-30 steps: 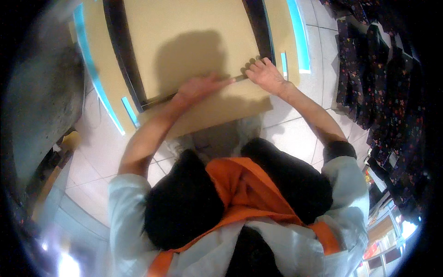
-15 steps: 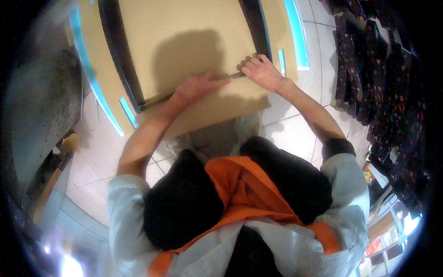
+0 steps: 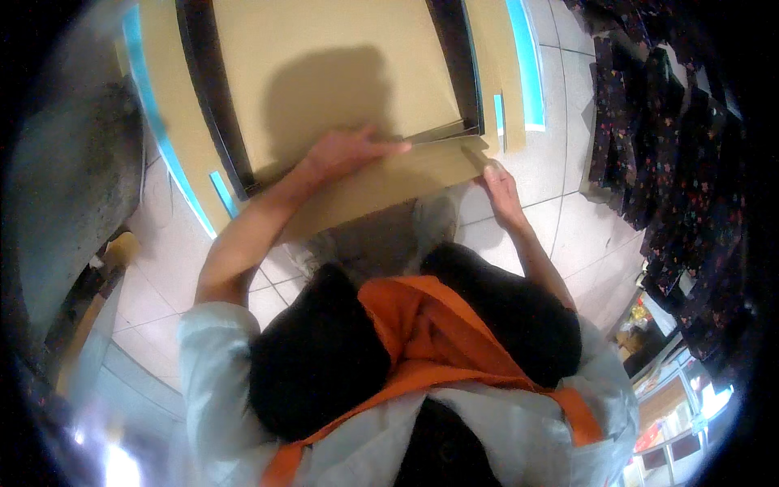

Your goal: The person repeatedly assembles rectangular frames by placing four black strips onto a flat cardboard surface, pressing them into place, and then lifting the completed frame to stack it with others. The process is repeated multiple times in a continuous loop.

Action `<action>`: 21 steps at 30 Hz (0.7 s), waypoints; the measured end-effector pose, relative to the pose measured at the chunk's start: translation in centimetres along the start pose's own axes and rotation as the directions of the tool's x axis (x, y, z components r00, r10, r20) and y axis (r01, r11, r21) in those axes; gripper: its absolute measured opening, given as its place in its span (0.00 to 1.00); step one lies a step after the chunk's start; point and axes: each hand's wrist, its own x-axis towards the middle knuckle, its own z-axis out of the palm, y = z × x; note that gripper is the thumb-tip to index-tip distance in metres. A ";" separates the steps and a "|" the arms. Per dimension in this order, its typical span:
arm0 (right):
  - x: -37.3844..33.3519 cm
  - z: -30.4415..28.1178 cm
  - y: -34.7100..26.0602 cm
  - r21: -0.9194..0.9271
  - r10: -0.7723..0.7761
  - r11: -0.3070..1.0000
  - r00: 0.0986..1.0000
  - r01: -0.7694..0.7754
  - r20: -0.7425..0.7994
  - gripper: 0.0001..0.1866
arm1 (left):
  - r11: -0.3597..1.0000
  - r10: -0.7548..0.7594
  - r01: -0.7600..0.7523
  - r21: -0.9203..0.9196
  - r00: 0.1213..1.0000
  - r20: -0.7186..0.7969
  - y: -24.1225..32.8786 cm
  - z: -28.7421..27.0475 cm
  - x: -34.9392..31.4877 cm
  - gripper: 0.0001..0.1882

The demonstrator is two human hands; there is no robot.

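Note:
A large brown cardboard sheet (image 3: pixel 422 57) lies in front of me, a long dark strip (image 3: pixel 213 89) along its left and another dark strip (image 3: pixel 456 61) along its right. At the near end is a cardboard flap (image 3: pixel 406 180), tilted, with a narrow gap along its fold at the right. My left hand (image 3: pixel 345 152) rests across the fold, its forefinger stretched to the right and nothing visible in its grasp. At the flap's near right corner, my right hand (image 3: pixel 503 193) pinches the edge, thumb on top; its other fingers are mostly hidden beneath.
Light blue bands (image 3: pixel 527 65) edge the cardboard on both sides. Pale floor tiles (image 3: pixel 560 154) surround it. Stacked dark flowered pieces (image 3: pixel 629 146) stand at the right, and a grey worn surface (image 3: pixel 77 178) is at the left. My shadow falls on the cardboard.
My right hand has moved from the fold beside the right dark strip back toward me, onto the flap's near right corner. The flap's right side has risen. My left hand has stayed in place.

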 end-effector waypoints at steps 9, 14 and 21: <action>3.1 2.3 -0.5 -0.751 -0.435 -0.169 0.636 0.638 0.638 0.22 | 0.993 0.063 -0.039 -0.114 0.975 0.214 -0.8 -1.8 0.3 0.28; 6.2 4.3 -1.1 -0.759 -0.499 -0.214 0.599 0.614 0.626 0.27 | 0.958 0.118 -0.104 -0.266 0.992 0.037 -3.5 1.6 0.6 0.23; 9.5 5.8 -1.8 -0.817 -0.353 -0.150 0.742 0.557 0.570 0.23 | 0.327 -0.397 0.170 -0.930 0.917 0.028 -7.6 -1.9 -0.8 0.26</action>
